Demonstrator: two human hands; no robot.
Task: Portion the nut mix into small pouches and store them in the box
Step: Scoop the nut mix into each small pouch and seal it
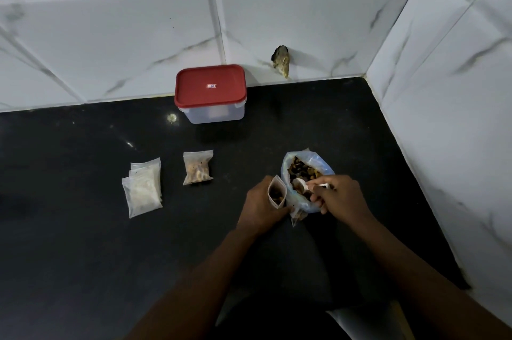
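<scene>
L hand (260, 202) pouch (277, 193), R hand (339, 195) spoon (300, 184), label (211, 86) illegible

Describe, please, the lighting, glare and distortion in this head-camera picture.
Head view: dim overall, so the left hand holding the small clear pouch and the right hand holding the white spoon look murky; the glossy black countertop shows a small glare spot; its wide lens bows the white marble-look wall tiles; the red-lidded clear plastic box is sharp.

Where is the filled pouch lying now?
Head view, left of centre: the filled pouch lies on the black counter between the empty pouches and the left hand, before the red-lidded box.
</scene>
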